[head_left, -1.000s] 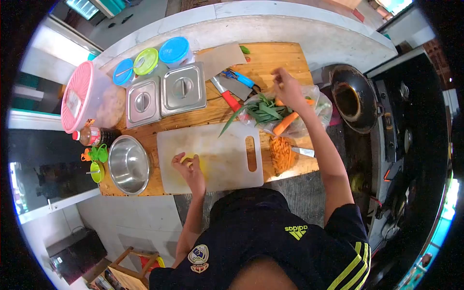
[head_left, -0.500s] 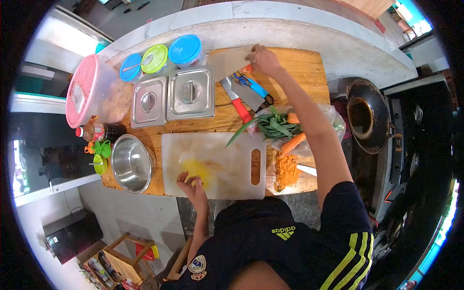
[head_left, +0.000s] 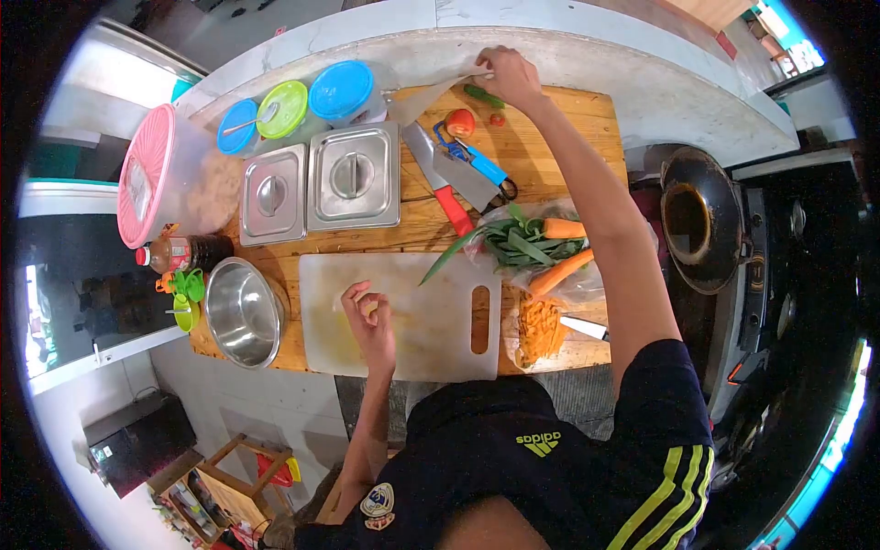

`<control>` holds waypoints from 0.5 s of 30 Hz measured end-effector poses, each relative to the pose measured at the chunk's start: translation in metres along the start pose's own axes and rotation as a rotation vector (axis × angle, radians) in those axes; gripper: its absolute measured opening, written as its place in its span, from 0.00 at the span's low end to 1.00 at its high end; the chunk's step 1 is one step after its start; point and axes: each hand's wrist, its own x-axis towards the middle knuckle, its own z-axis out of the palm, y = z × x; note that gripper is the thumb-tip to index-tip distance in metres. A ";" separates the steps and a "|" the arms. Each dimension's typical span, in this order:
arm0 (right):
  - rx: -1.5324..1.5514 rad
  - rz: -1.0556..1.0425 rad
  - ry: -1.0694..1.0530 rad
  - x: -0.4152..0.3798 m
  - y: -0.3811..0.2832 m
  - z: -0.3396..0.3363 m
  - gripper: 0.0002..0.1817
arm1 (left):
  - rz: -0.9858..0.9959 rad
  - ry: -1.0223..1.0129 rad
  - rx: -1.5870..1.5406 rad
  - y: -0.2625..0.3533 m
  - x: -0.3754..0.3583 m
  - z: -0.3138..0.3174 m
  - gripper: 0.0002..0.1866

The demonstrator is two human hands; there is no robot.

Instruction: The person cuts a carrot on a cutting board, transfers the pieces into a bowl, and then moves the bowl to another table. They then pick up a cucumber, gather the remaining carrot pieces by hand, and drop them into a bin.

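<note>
At the far edge of the wooden table, my right hand [head_left: 510,75] pinches the corner of a thin grey-brown sheet [head_left: 423,103] and holds it raised. Beneath and beside that sheet lie a tomato [head_left: 460,123], a green vegetable [head_left: 483,95] and a small red piece [head_left: 497,119]. My left hand [head_left: 370,323] hovers over the white cutting board [head_left: 440,316], its fingers loosely curled and apart with nothing in them. A yellowish wet patch shows on the board by that hand. Shredded carrot [head_left: 541,330] sits right of the board, beside a knife blade [head_left: 585,326].
Cleavers with a red handle [head_left: 453,211] and blue scissors [head_left: 488,168] lie mid-table. Two lidded steel containers [head_left: 354,174] stand left of them. A steel bowl [head_left: 244,312] is by the board. Carrots [head_left: 561,273] and green leaves [head_left: 522,243] rest on plastic. A wok [head_left: 689,220] stands right.
My right hand has moved away and up, lifting the sheet's corner and uncovering the tomato and green vegetable. My left hand has risen slightly forward over the board.
</note>
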 end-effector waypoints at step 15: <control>0.122 0.413 -0.264 -0.030 -0.020 0.040 0.29 | -0.020 -0.100 -0.046 -0.017 0.003 0.009 0.16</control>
